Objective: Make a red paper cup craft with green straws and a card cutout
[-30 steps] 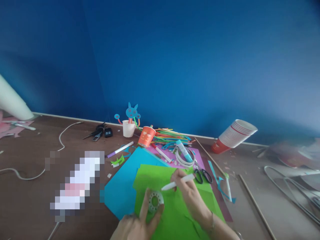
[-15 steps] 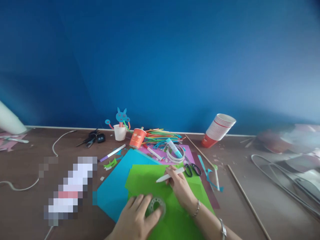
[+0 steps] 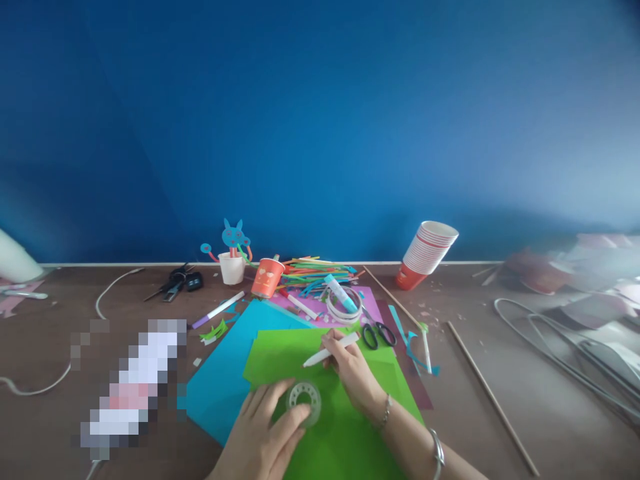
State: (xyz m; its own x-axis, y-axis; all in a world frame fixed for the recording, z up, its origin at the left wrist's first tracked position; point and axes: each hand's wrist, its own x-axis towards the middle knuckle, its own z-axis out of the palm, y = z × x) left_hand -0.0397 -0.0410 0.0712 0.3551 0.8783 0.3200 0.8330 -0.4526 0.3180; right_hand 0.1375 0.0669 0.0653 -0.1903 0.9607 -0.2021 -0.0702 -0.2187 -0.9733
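My left hand [image 3: 265, 427] holds a clear round ring [image 3: 313, 395] down on the green paper [image 3: 350, 413], with the thumb on its lower edge. A white marker [image 3: 320, 357] is pinched in my right hand [image 3: 353, 373], tilted, its tip pointing left and down just above the ring. Whether the tip touches the paper I cannot tell. Blue paper [image 3: 225, 360] lies partly under the green sheets. Black-handled scissors [image 3: 379, 335] rest just beyond my right hand, close to a glue stick [image 3: 341, 293] lying on a white tape roll [image 3: 330, 315].
Behind the paper are colored sticks [image 3: 315, 272], a red cup [image 3: 267, 277] and a white cup [image 3: 232, 269] with a blue paper figure. A cup stack [image 3: 430, 250] leans at right. A wooden rod [image 3: 490, 393], cables [image 3: 540, 347] and keys [image 3: 193, 280] lie around.
The view has shifted slightly, so most things appear further left. Relative to the paper, the marker and my right hand have moved a little toward the ring.
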